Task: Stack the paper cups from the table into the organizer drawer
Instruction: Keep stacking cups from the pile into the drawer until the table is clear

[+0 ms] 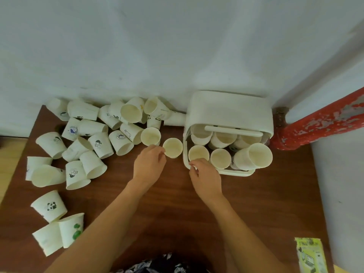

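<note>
The brown surface (169,203) fills the lower frame. The white organizer (230,111) stands at centre right against the wall, its drawer (185,154) pulled out toward the viewer. Upright cups fill the drawer; one tilted cup (256,156) lies at the drawer's right end, mouth facing the camera.

The left hand (148,164) sits at frame centre. Its grip, thumb and fingers together, pinches the near rim of an upright cup (173,147) standing just left of the drawer. A second upright cup (150,136) stands just beside it, to the upper left.

The right hand (205,177) sits at the drawer's front left corner. Its fingers are curled, fingertips at the rim of the front-left drawer cup (198,153); whether the grip clamps that rim cannot be told.

A loose pile of cups (98,134), most lying on their sides, covers the left half of the surface. A green leaflet (310,255) lies at lower right.
</note>
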A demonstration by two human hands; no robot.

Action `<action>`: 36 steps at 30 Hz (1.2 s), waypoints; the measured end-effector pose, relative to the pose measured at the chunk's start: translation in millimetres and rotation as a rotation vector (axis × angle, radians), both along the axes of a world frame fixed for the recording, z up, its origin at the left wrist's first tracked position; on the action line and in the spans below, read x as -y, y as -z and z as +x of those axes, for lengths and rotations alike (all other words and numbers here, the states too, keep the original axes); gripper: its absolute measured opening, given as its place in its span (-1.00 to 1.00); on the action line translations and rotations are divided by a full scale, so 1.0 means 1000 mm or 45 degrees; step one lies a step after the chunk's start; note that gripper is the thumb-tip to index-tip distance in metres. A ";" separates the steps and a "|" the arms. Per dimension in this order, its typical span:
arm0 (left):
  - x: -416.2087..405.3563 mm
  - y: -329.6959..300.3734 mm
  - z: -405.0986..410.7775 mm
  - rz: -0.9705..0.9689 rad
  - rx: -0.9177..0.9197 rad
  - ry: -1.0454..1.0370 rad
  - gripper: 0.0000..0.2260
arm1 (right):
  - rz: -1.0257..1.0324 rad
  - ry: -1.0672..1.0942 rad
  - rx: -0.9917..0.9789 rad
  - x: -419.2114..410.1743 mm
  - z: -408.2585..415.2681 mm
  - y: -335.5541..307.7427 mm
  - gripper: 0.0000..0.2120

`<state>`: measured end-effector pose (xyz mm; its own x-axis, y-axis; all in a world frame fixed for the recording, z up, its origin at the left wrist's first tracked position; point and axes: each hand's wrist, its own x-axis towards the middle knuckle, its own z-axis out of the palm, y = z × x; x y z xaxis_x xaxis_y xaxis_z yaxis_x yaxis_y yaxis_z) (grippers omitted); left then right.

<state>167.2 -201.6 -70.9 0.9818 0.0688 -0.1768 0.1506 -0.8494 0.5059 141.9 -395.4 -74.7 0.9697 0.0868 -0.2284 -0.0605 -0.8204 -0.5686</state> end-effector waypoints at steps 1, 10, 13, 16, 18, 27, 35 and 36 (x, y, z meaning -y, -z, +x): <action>-0.009 0.002 0.002 0.001 -0.011 -0.014 -0.78 | 0.027 -0.039 -0.009 -0.010 0.003 0.000 -0.77; -0.039 0.021 0.032 -0.075 -0.208 0.073 -0.67 | -0.025 -0.172 -0.225 -0.071 0.036 0.016 -0.60; -0.041 0.025 0.032 -0.119 -0.172 0.034 -0.73 | -0.070 -0.152 -0.256 -0.076 0.039 0.023 -0.61; -0.046 0.026 0.026 -0.174 -0.102 -0.048 -0.76 | -0.082 -0.107 -0.230 -0.077 0.037 0.026 -0.64; -0.049 0.025 0.020 -0.175 -0.066 -0.068 -0.81 | -0.050 -0.048 -0.175 -0.076 0.034 0.023 -0.70; -0.045 -0.005 -0.014 -0.214 0.061 -0.143 -0.82 | 0.091 0.109 0.034 -0.055 0.013 -0.012 -0.81; 0.005 -0.047 -0.018 -0.170 0.216 0.007 -0.87 | 0.186 0.347 0.236 -0.002 -0.008 -0.043 -0.82; 0.013 -0.050 -0.017 -0.181 0.222 0.035 -0.87 | 0.203 0.387 0.251 0.007 -0.010 -0.046 -0.82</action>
